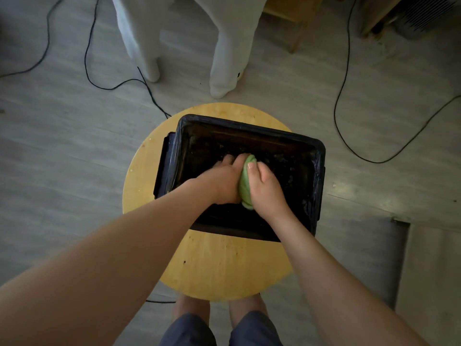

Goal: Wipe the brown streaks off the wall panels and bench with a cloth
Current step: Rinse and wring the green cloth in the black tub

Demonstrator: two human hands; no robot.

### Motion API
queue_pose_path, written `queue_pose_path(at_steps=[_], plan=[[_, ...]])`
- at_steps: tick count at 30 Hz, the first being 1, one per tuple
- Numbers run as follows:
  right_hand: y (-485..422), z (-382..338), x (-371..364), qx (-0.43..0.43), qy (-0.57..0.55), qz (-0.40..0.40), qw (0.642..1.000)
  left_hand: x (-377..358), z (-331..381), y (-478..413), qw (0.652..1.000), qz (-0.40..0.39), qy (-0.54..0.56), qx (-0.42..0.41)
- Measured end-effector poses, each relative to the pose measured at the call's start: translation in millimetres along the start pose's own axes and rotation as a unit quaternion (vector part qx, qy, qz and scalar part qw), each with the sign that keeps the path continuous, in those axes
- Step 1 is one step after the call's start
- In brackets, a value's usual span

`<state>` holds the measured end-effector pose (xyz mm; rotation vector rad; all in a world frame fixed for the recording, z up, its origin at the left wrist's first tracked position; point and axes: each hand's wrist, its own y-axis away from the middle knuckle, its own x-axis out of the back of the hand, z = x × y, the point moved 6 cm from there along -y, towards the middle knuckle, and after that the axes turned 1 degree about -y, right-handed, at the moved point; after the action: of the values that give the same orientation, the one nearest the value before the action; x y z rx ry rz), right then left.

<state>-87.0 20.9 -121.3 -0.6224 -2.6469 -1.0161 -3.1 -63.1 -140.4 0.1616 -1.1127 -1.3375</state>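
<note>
A green cloth (pixel 245 183) is bunched between both my hands over a black tub (pixel 306 146) lined with a dark plastic bag. My left hand (pixel 223 179) grips the cloth from the left, fingers curled round it. My right hand (pixel 265 186) grips it from the right, thumb on top. The tub stands on a round yellow wooden stool (pixel 224 265). The tub's inside is dark and wet-looking with specks. No wall panels or bench show in this view.
Grey plank floor (pixel 62 158) surrounds the stool. Black cables (pixel 339 96) loop across it on both sides. Another person's white-trousered legs (pixel 224 58) stand just beyond the stool. Wooden furniture legs (pixel 296 38) and a grey appliance (pixel 424 16) are at the top right.
</note>
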Motion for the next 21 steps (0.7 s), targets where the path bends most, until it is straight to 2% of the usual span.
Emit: queue_pose_path(at_steps=[4, 8, 10, 12, 15, 19, 21], plan=[[1.2, -6.2, 18.1, -0.004, -0.024, 0.001, 1.0, 2.4, 15.5, -8.9, 0.992, 0.034, 0.106, -0.061], [-1.8, -0.6, 32.3, 0.002, 0.029, 0.018, 0.999, -8.1, 28.0, -24.7, 0.995, 0.047, 0.04, -0.072], [-9.2, 9.9, 36.4, -0.015, 0.044, 0.053, 0.998, -13.6, 17.3, -32.6, 0.982, 0.038, 0.184, -0.014], [-19.9, 21.9, 37.0, -0.044, 0.044, 0.079, 0.995, -18.8, 4.6, -30.9, 0.925, 0.019, 0.379, 0.032], [-29.2, 25.8, 30.1, -0.08, 0.037, 0.093, 0.992, -23.4, -0.3, -20.9, 0.8, -0.033, 0.598, 0.038], [-37.9, 18.7, 11.1, -0.112, -0.025, 0.075, 0.991, -17.2, 0.2, -12.1, 0.642, -0.01, 0.765, 0.051], [-35.2, 9.4, 5.9, -0.117, -0.085, 0.076, 0.987, -12.7, 2.7, -8.1, 0.595, 0.03, 0.801, 0.063]])
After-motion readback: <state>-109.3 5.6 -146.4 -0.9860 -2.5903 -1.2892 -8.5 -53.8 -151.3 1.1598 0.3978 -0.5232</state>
